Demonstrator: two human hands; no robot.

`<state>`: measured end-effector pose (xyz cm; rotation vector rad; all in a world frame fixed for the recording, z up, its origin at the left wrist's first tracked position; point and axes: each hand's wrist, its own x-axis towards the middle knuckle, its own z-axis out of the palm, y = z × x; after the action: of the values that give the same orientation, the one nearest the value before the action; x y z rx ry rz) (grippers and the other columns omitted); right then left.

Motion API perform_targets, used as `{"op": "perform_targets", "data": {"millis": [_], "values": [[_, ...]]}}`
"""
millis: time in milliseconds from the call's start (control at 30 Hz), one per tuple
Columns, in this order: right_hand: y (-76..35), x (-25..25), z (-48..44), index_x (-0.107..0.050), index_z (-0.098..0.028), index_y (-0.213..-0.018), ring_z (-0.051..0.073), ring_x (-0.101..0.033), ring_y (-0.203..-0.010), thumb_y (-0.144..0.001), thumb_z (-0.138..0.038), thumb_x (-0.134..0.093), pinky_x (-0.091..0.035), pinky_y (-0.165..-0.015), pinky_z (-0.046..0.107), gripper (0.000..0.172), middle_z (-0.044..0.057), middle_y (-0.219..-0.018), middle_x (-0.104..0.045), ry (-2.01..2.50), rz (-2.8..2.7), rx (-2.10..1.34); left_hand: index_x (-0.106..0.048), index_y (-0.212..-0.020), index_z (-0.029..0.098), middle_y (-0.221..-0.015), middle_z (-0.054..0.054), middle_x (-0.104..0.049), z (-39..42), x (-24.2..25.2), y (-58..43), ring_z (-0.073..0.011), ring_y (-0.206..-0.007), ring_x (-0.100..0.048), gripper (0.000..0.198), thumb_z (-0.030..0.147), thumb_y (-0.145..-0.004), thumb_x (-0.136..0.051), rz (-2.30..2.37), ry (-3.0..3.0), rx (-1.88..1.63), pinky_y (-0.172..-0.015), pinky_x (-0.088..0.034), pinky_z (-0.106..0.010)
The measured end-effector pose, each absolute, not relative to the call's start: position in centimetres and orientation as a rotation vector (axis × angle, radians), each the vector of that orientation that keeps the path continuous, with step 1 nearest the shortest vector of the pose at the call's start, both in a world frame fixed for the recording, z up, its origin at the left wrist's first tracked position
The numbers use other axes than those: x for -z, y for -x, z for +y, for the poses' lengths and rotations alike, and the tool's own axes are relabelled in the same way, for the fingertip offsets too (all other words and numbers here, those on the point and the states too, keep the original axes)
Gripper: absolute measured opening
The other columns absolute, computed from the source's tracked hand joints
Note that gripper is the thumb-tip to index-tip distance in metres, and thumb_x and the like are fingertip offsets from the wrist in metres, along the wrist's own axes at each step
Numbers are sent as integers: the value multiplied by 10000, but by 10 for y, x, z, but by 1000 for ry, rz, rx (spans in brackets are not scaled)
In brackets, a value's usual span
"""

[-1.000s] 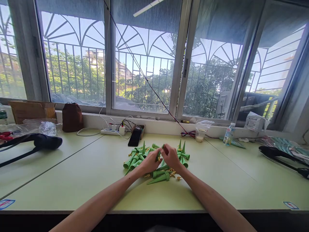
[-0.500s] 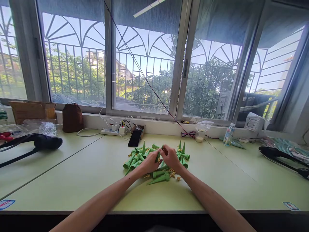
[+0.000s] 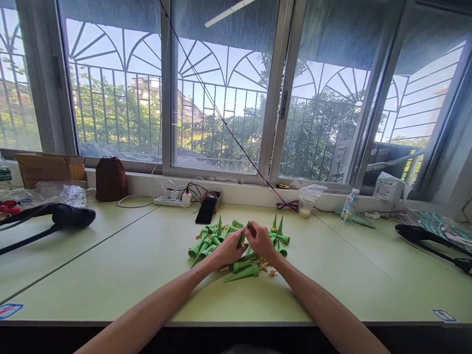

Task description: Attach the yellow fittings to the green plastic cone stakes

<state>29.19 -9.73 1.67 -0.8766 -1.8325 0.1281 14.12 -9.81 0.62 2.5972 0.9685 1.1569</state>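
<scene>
The left hand (image 3: 230,247) is closed around a green piece (image 3: 242,239), held just above the bench (image 3: 129,275) in the middle of the heap, while the right hand (image 3: 259,241) has its fingertips drawn together on the upper end of that same piece, apparently pinching it. A small yellow part (image 3: 243,245) shows at its lower end; whether it is fitted in or only lies against it, I cannot tell. The step in hand looks like close two-handed fingertip work on this one piece. The next move seems to call for a steady left grip and a small, controlled push or twist from the right, without knocking the neighbours. Green cones (image 3: 206,241) lie heaped on the left, upright spikes (image 3: 280,226) stand on the right, and a loose spike (image 3: 241,273) lies in front, near scattered yellow fittings (image 3: 273,273).
</scene>
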Motion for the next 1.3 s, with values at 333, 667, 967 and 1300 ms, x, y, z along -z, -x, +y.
{"op": "perform_targets", "data": {"millis": [333, 667, 967, 1300], "values": [[-292, -18, -98, -405, -207, -666, 108, -383, -504, -885, -342, -442, -275, -519, 223, 261, -48, -553, -431, 893, -1853, -136, -506, -1014, 184, -990, -66, -657, -98, -6, -141, -212, -907, -615, 270, 137, -752, -552, 993, -2607, -1122, -784, -473, -303], [-291, -17, -97, -445, -201, -677, 107, -400, -498, -876, -347, -457, -276, -511, 219, 247, -41, -547, -471, 914, -1861, -144, -519, -1007, 188, -977, -60, -664, -96, -3, -140, -209, -897, -617, 265, 139, -749, -550, 1009, -2602, -1106, -800, -470, -310], [-292, -17, -97, -448, -201, -672, 110, -408, -496, -864, -338, -461, -283, -510, 220, 236, -38, -548, -474, 916, -1868, -146, -535, -996, 188, -967, -64, -668, -96, -4, -140, -216, -887, -616, 268, 144, -734, -565, 1024, -2600, -1106, -795, -473, -312], [-292, -17, -97, -463, -199, -678, 114, -416, -490, -864, -332, -463, -285, -511, 224, 228, -38, -538, -479, 912, -1873, -163, -522, -977, 180, -949, -61, -663, -97, -4, -140, -206, -860, -610, 237, 153, -744, -553, 1056, -2607, -1061, -756, -473, -300]]}}
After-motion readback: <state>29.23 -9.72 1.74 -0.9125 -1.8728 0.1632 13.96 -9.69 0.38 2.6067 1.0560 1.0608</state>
